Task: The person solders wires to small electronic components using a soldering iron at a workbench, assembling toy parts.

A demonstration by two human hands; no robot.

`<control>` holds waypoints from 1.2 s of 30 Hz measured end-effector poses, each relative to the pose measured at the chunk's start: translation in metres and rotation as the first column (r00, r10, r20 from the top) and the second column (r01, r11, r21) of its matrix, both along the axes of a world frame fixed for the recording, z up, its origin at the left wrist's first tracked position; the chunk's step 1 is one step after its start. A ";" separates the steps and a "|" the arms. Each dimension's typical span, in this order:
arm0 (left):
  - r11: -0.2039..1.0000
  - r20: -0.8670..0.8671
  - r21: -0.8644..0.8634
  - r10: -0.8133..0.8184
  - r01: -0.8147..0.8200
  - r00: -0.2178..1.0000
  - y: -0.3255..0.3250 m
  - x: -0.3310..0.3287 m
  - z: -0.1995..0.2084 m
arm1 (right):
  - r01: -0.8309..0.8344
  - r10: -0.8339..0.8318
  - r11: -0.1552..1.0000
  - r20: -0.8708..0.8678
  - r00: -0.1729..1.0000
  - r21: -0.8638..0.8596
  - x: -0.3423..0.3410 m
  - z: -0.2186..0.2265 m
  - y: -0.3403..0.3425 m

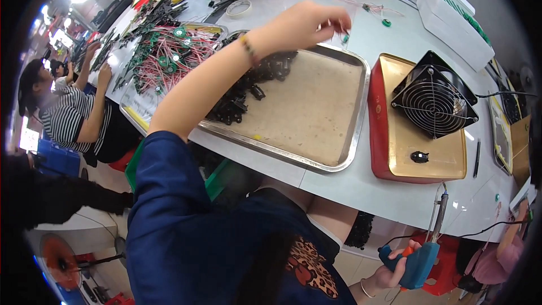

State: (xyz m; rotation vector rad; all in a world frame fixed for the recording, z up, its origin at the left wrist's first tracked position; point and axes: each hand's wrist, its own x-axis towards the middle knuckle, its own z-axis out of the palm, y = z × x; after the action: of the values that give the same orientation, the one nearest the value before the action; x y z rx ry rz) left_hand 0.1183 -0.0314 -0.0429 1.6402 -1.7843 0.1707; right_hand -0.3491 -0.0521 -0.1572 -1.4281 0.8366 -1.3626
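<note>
My left arm reaches across a steel tray (339, 162), and my left hand (319, 22) is raised past its far edge. Its fingers are pinched on a small green part with thin red wire (345, 38), which hangs just below the fingertips. Low at the right, my right hand (393, 268) is wrapped round a blue soldering gun (422, 265) with an orange trigger, its tip pointing up near the table's front edge. Black plastic parts (228, 107) lie heaped in the tray's left side. One small black part (419, 157) sits alone on a red and gold tin (389, 161).
A black fan with a wire grille (435, 101) stands on the tin. Green boards with red wires (169, 51) pile up left of the tray. A white bin (454, 28) stands at the far right, a tape roll (239, 8) farther back. Co-workers sit around the table.
</note>
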 end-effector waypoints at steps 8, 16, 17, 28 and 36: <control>0.983 0.258 0.020 -0.181 0.182 0.949 0.068 -0.050 -0.020 | -0.061 0.062 0.997 0.016 0.998 -0.056 0.014 0.000 -0.003; 0.943 0.230 0.244 -0.284 0.228 0.931 0.033 -0.052 -0.051 | -0.040 0.038 0.997 -0.036 0.999 -0.063 0.005 -0.002 0.001; 0.950 0.203 0.207 -0.275 0.234 0.940 0.031 -0.058 -0.057 | -0.039 0.037 0.997 -0.040 0.999 -0.063 0.003 -0.002 0.000; 0.965 -0.527 0.217 -0.010 0.146 0.850 0.025 -0.085 -0.083 | -0.036 0.040 0.998 0.064 0.997 -0.060 0.009 -0.002 0.003; 0.975 -0.264 0.223 0.063 -0.003 0.962 0.022 -0.086 -0.087 | -0.026 0.030 0.998 0.057 0.998 -0.060 0.003 -0.003 0.007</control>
State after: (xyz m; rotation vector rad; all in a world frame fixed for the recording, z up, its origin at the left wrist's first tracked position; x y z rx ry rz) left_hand 0.0320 -0.0098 -0.1294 1.7539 -1.6115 -0.2365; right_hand -0.3464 -0.0454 -0.1601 -1.4342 0.7416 -1.4109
